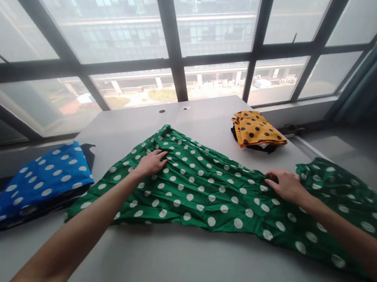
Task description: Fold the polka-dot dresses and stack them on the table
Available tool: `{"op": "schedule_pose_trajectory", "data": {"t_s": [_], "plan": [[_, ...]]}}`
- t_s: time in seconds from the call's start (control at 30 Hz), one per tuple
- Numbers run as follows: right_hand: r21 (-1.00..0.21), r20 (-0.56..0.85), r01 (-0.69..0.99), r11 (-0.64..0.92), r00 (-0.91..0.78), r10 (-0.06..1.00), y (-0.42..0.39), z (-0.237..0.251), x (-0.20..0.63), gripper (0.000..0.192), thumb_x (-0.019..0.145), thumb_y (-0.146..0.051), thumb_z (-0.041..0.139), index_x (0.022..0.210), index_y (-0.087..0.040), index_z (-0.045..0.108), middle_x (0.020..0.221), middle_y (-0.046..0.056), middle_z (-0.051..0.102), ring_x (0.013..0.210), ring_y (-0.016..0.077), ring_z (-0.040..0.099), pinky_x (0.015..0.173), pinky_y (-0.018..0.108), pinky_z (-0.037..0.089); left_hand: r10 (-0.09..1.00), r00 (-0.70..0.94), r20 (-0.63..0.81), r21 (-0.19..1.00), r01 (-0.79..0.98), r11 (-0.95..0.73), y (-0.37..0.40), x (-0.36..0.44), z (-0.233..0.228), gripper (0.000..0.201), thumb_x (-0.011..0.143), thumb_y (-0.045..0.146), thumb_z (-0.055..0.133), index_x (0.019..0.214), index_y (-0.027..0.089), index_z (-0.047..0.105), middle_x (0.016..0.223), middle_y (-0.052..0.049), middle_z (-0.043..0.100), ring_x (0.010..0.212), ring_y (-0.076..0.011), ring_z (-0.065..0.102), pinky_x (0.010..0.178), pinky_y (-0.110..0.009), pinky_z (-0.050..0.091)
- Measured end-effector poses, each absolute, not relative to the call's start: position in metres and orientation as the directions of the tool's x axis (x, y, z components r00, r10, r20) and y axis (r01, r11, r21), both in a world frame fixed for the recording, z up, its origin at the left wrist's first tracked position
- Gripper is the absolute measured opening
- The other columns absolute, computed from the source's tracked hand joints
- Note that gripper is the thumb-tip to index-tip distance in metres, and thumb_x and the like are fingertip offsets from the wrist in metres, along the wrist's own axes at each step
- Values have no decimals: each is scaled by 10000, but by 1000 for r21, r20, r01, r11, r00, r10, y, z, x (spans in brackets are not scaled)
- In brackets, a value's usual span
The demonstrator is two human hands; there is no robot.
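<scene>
Green cloth (pixel 198 190), white dots, lies spread across the white table (pixel 190 265), creased, long side running left to right; its right end is darker and blurred, and whether it hangs past the table edge I cannot tell.

Left hand (pixel 152 161): palm down on the upper left part, fingers loosely extended, pressing rather than gripping. Right hand (pixel 287 184): thumb and fingers brought together at the upper edge, seemingly pinching a bit of the fabric.

Handling, as I judge it: light, thin, limp; wrinkles readily, perhaps a little slippery on the smooth top; nothing fragile. Best holds look to be the upper edge and the outer corners, pinched, with a flat palm elsewhere against sliding. A grip mid-panel would likely just bunch it.

Containers: none that I can make out. Blue dotted cloth (pixel 45 175) lies folded at the left, something dark beneath. Orange dotted cloth (pixel 256 129), folded, sits toward the far right with black fabric (pixel 266 148) showing under it.
</scene>
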State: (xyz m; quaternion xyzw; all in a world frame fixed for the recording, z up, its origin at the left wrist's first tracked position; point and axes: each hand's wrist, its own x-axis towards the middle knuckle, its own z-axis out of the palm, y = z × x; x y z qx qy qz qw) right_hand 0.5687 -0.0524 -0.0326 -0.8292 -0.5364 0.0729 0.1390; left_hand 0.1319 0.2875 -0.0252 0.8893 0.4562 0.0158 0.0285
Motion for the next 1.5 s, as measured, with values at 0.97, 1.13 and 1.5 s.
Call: {"op": "schedule_pose_trajectory", "data": {"t_s": [0.97,1.13,1.5], "plan": [[-309,275,947,-89,178,945,-25,-30,418,472,1035,-272,450,1444,-90,599,1579,195,494,1504,315,389,1237,478,325,334,925,180,137,313,-940,179,268,-50,460,1079,397,421,1499,275,562,1591,-59,521,1498,-280,420,1262,-520,269],[-284,124,954,-99,139,983,-14,-58,406,610,1039,-399,464,1607,-178,442,1721,136,265,1600,299,222,1287,542,198,407,913,30,140,400,-906,211,246,-60,586,1088,538,333,1641,345,361,1736,-3,261,1609,-297,199,1288,-597,156],[-111,159,990,-84,101,982,-37,-81,417,604,1062,-458,388,1633,-262,396,1729,89,238,1600,270,230,1280,546,217,817,575,-35,102,816,-570,341,145,-45,619,1071,571,271,1653,367,326,1748,11,219,1609,-324,187,1275,-628,147]]}}
